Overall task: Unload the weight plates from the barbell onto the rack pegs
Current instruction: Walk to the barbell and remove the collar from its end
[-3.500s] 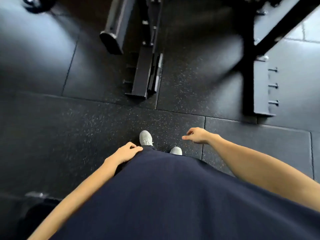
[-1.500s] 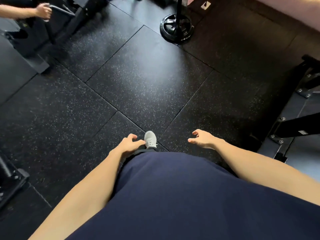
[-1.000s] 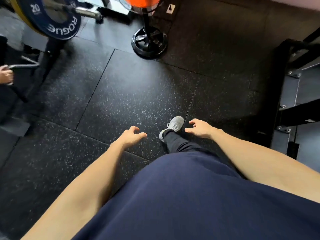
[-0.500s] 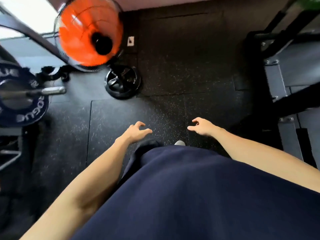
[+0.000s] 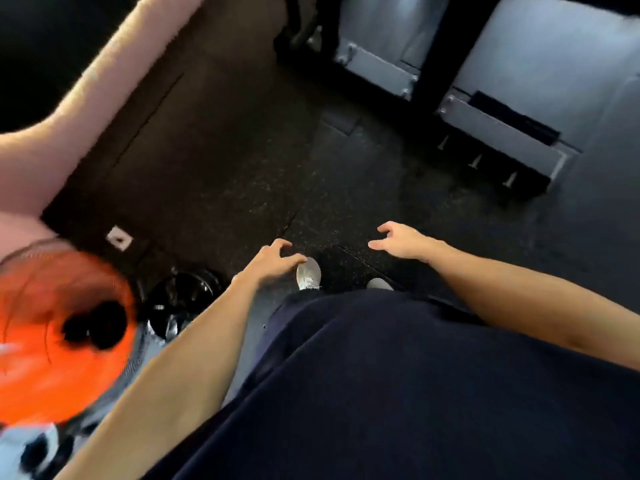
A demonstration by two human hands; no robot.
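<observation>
Navy shirt (image 5: 398, 393): fills the near foreground, the wearer standing over the floor. Left hand (image 5: 268, 261): just beyond the shirt hem, grip released, fingers loosely spread, holding nothing. Right hand (image 5: 403, 241): beside it toward the rack side, grip likewise released and empty. Grey shoes (image 5: 308, 273): between and just below the two hands, on the black rubber floor (image 5: 242, 174). Orange fan (image 5: 52, 334): to the left of the left forearm, blurred, its round black base (image 5: 183, 299) close to the left forearm. Rack base (image 5: 491, 133): well beyond the right hand, grey plates bolted to black uprights, a row of three short pegs (image 5: 476, 161) along its near edge. Barbell and weight plates: not in view here; location cannot be told. Step judged in hand: walking empty-handed between bar and rack. Handling note: turn to face the loaded sleeve squarely, keep feet clear of the fan base, take each plate with both hands at opposite rims, and slide it off level rather than tilted before carrying it to a peg.
</observation>
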